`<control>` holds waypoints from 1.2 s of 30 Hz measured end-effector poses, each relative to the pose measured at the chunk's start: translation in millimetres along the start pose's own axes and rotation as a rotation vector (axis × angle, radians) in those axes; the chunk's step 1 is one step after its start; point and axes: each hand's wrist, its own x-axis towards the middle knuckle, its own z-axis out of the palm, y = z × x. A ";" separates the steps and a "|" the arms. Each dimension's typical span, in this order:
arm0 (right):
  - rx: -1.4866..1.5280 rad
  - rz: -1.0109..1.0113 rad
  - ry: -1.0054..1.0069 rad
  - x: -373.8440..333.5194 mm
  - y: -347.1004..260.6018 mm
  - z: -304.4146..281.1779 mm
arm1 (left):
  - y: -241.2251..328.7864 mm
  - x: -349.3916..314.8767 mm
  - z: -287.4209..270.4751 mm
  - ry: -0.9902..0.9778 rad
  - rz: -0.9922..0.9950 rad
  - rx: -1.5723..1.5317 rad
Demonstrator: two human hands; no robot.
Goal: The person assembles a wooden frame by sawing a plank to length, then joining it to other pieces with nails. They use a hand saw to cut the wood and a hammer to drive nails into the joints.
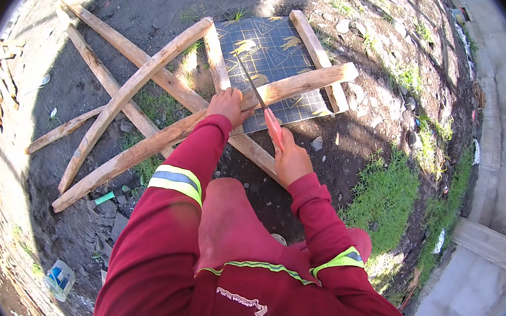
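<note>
A long peeled wooden pole runs slantwise in front of me, its right end lying across two short timbers. My left hand is closed over its top, pressing it down. In my right hand is the red handle of a handsaw. The narrow dark blade points away from me and crosses the pole just right of my left hand. How deep its teeth sit in the wood cannot be seen. Beneath lies a dark board with a grid and yellow marks, between the left short timber and the right short timber.
Another curved pole lies over crossed timbers at left. A green-handled tool rests under the long pole's left end. Lower left stands a clear plastic container. Grass and stones cover the ground at right, beside a concrete strip.
</note>
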 end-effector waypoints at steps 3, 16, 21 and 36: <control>0.050 0.043 -0.022 -52.0 0.8 -20.9 | -1.1 -0.8 0.0 -0.020 0.017 -0.008; 0.024 0.034 -0.002 -37.4 11.9 -6.4 | -2.3 -0.1 4.3 0.059 0.061 0.005; 0.066 0.087 -0.048 -118.3 2.6 -50.3 | -3.9 -0.3 9.7 0.099 0.051 0.014; 0.067 0.118 -0.093 -113.7 13.2 -45.0 | -2.2 1.3 6.5 0.041 0.015 0.007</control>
